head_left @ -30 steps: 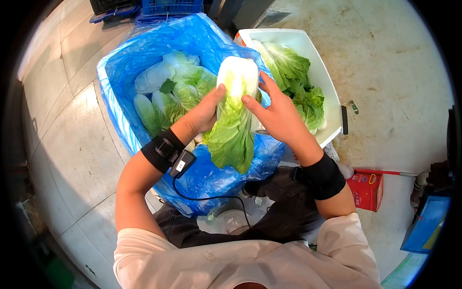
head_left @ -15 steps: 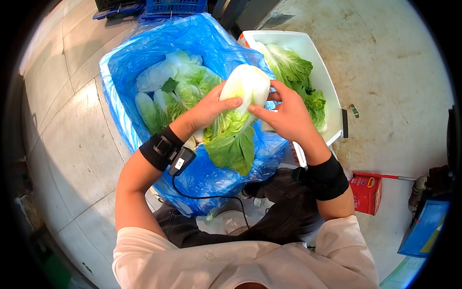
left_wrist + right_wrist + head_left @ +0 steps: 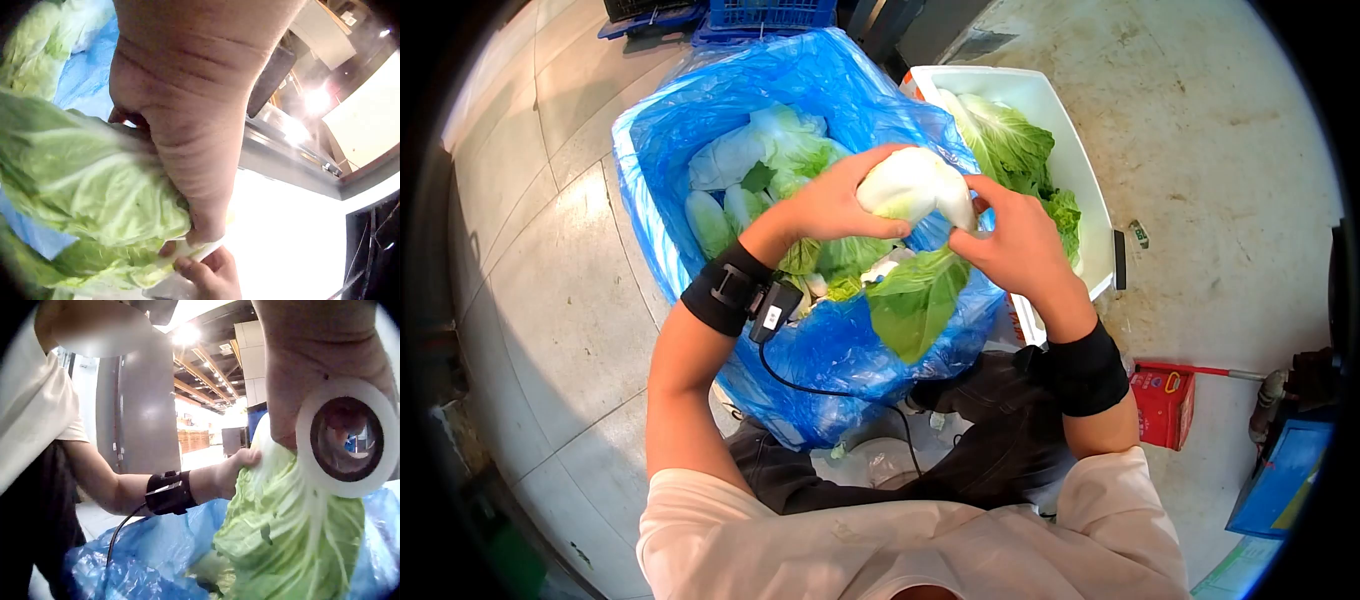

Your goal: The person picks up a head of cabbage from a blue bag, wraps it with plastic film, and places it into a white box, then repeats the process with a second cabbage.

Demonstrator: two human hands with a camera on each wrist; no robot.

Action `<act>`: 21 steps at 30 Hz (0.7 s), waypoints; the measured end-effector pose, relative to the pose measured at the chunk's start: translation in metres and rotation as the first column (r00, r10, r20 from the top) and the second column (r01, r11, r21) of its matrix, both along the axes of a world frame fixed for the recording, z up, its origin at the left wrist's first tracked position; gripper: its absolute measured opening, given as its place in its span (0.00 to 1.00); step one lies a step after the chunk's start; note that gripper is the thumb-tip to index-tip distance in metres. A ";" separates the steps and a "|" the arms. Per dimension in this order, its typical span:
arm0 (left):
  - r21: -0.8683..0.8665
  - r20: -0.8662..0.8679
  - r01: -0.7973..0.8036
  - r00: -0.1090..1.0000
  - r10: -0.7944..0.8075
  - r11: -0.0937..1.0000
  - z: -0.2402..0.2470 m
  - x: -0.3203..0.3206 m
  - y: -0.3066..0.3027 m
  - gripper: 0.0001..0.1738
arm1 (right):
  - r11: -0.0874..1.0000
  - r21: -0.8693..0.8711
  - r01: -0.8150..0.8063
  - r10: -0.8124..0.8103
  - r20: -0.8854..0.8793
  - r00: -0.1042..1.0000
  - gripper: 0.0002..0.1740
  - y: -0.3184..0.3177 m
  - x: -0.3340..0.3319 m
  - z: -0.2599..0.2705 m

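My left hand [image 3: 835,203] grips a napa cabbage [image 3: 907,182] over the blue-lined bin, its white base turned up toward me. With thumb and fingers, my right hand [image 3: 1022,243] pinches an outer leaf [image 3: 920,300] at its white stalk end. That leaf bends away from the head, and its green part hangs down. In the left wrist view, the crinkled leaves of the cabbage [image 3: 94,178] spread below the left hand, and the right fingertips meet the white stalk. A broad green leaf [image 3: 300,534] hangs under my right hand in the right wrist view.
The blue plastic liner [image 3: 660,130] covers the bin, where several cabbages [image 3: 740,160] lie. To its right stands a white bin [image 3: 1082,165] with loose green leaves [image 3: 1005,140]. A red box [image 3: 1162,405] sits on the floor at right. Blue crates [image 3: 770,14] stand behind.
The cabbage has tipped so its base faces up more. An outer leaf now bends away from the head in my right fingers, and my right hand has moved slightly right and down.
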State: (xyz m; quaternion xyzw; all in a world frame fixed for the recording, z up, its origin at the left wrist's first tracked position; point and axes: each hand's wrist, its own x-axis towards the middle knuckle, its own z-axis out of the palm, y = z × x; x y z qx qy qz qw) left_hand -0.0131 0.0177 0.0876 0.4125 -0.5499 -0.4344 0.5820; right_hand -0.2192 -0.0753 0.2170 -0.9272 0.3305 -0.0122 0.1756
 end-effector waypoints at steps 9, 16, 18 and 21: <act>-0.348 0.723 -0.107 0.602 0.339 0.931 0.023 0.023 0.010 0.46 | 0.905 -0.334 -0.264 0.208 -0.196 0.958 0.28 -0.004 -0.015 0.029; -0.364 0.763 -0.168 0.510 0.397 0.916 0.026 0.026 0.015 0.47 | 0.842 -0.485 -0.238 0.195 -0.138 0.971 0.24 -0.028 -0.056 0.074; -0.345 0.718 -0.180 0.581 0.383 0.921 0.019 0.029 0.019 0.47 | 0.839 -0.508 -0.195 0.187 -0.069 0.980 0.24 -0.037 -0.081 0.095; -0.237 0.505 -0.187 0.814 0.286 0.953 0.001 0.022 0.016 0.47 | 0.937 -0.343 0.065 -0.090 -0.057 0.994 0.24 -0.034 -0.117 0.135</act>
